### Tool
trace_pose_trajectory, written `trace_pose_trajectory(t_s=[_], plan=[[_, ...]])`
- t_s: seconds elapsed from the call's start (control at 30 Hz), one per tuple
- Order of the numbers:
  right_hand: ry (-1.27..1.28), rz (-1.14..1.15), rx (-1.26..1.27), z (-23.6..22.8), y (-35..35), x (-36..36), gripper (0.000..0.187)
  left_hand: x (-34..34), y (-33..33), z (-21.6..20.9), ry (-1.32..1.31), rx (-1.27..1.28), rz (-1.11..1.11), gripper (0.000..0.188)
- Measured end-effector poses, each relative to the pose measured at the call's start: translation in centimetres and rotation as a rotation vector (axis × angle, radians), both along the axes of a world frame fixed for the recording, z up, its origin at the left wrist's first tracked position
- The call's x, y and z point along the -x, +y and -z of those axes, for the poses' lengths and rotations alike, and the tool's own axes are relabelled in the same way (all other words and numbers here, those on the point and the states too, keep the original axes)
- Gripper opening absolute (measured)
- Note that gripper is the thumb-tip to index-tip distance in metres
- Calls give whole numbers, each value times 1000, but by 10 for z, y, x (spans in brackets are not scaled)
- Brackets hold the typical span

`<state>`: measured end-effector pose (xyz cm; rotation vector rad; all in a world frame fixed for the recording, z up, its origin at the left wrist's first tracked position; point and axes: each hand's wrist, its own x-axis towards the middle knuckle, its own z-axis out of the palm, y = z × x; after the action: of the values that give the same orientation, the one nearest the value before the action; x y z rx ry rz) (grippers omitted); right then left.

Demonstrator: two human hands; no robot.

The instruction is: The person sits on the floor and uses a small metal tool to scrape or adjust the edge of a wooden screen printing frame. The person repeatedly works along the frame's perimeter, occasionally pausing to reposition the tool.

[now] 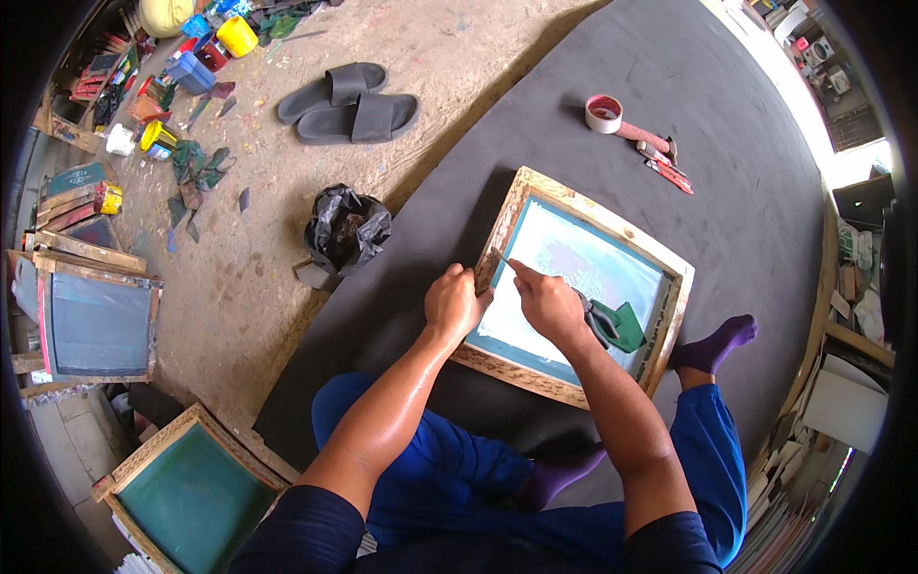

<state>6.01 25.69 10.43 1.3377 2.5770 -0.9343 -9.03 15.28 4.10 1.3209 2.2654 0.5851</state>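
The screen (574,287), a wooden frame with pale mesh stretched across it, lies flat on the dark mat (669,115), near the mat's left edge and just in front of the person's crossed legs. It looks light but rigid at the frame and delicate in the mesh: the wood bars are the sound place to take hold, while the mesh would likely dent or tear under a point or a heavy press. The left hand (454,304) is curled closed over the frame's near-left bar, pinning it down. The right hand (550,304) reaches over the mesh close to that same bar, fingers pinched shut on a thin blade-like tool (501,258) whose tip rests at the mesh's left corner; what the tool is exactly cannot be told. Green-handled scissors (612,323) lie on the mesh just beside the right wrist. So the screen sits directly under both grips, one on wood, one working at the mesh edge. A tape roll (603,112) and a cutter (660,158) lie well apart toward the mat's far edge.
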Motion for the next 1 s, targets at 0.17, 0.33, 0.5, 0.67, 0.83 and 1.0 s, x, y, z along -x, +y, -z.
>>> trace_pose_trajectory(t_s=[0.17,0.33,0.5,0.67,0.83,1.0], plan=[[-223,-98,-5,-30,-2,25,38,0,-1,-2,3,-40,14,32],[-342,-119,33,-36,-13,47,37,-4,-2,15,59,-79,9,28],[-84,19,184,-26,2,25,39,-3,-2,11,51,-59,3,30],[-28,63,158,4,-6,13,38,-2,0,5,24,-35,5,32],[-105,47,129,-16,-6,14,37,1,-2,2,0,-6,9,32],[193,272,469,23,9,-5,37,0,1,3,4,7,1,37]])
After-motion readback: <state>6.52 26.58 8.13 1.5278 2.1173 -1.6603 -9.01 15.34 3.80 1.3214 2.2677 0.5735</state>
